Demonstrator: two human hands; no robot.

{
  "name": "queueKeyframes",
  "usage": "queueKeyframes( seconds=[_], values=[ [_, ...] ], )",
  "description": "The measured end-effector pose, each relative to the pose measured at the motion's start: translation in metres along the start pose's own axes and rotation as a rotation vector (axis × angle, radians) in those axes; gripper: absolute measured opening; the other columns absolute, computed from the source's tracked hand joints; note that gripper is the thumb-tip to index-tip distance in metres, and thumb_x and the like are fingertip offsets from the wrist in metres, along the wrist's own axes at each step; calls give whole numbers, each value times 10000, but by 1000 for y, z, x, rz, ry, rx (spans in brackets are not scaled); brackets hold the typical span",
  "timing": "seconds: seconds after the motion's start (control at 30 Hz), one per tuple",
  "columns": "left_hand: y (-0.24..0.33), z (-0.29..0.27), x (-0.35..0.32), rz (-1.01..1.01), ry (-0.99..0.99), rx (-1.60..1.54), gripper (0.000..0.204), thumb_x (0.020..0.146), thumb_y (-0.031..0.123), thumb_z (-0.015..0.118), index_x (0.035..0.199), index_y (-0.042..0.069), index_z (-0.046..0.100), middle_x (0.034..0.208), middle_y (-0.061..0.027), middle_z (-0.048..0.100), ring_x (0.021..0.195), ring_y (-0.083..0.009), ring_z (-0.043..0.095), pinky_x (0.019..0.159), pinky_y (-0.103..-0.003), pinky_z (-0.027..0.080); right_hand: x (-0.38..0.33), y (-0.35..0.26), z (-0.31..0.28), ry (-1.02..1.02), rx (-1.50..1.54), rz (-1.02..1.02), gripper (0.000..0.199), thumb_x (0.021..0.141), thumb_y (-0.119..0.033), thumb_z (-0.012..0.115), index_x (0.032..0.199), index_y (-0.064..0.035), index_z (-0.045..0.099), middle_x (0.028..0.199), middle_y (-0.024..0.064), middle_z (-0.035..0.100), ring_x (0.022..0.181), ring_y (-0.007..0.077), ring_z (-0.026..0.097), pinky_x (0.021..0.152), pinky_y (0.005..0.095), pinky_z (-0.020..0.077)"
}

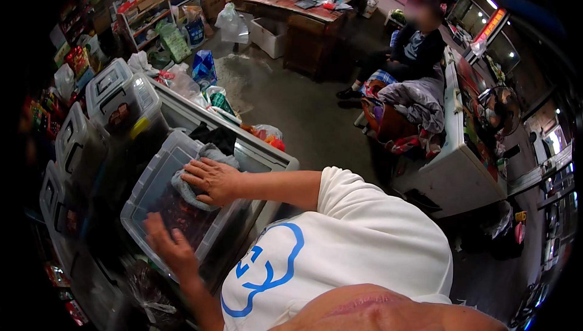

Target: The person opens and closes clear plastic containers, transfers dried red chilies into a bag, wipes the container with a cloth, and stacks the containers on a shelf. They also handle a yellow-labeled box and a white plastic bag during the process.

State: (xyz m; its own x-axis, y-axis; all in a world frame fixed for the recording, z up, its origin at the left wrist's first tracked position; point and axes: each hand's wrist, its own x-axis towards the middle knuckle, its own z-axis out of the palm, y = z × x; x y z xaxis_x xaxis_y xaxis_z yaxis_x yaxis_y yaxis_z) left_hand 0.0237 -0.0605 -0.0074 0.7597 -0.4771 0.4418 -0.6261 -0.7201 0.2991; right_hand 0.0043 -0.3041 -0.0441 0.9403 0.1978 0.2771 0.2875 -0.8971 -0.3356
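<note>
A clear plastic storage box (144, 180) with a see-through lid lies in front of me, with dark reddish goods showing through. My right hand (212, 179) presses a grey cloth (206, 156) flat against the lid's far end, fingers spread over it. My left hand (170, 247) rests on the box's near edge, fingers laid on the lid. The box sits on the top of a white chest freezer (267, 156).
Several more lidded clear boxes (118, 91) stand to the left. Bags and packaged goods (203, 70) lie on the grey floor beyond. A seated person (404, 52) is at the back right beside a white chest freezer (452, 173). A wooden table (303, 12) stands behind.
</note>
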Motion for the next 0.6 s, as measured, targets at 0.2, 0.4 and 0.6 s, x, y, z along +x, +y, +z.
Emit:
queueKeyframes(
  seconds=[0.2,0.4,0.6],
  values=[
    [-148,18,-45,-412,47,85,577,916,290,465,1368,-13,275,1410,-217,283,1314,-344,264,1067,-416,211,11,-9,-8,-47,13,22,646,818,-339,508,1378,-103,287,1432,154,263,1347,306,205,1109,405,136],
    [-114,27,-29,-635,131,-929,598,813,118,570,1331,-27,308,1176,-151,475,1023,-200,487,879,-335,400,13,-24,-21,-122,-73,64,620,818,-269,527,1364,-76,308,1403,171,303,1330,320,232,1097,402,169],
    [-103,27,-33,-741,292,-1231,657,868,166,559,1401,7,209,1365,-126,372,1237,-196,370,1019,-303,278,13,-31,-14,-161,-259,69,620,872,-337,467,1403,-106,246,1441,123,250,1354,291,187,1102,407,145]
  ],
)
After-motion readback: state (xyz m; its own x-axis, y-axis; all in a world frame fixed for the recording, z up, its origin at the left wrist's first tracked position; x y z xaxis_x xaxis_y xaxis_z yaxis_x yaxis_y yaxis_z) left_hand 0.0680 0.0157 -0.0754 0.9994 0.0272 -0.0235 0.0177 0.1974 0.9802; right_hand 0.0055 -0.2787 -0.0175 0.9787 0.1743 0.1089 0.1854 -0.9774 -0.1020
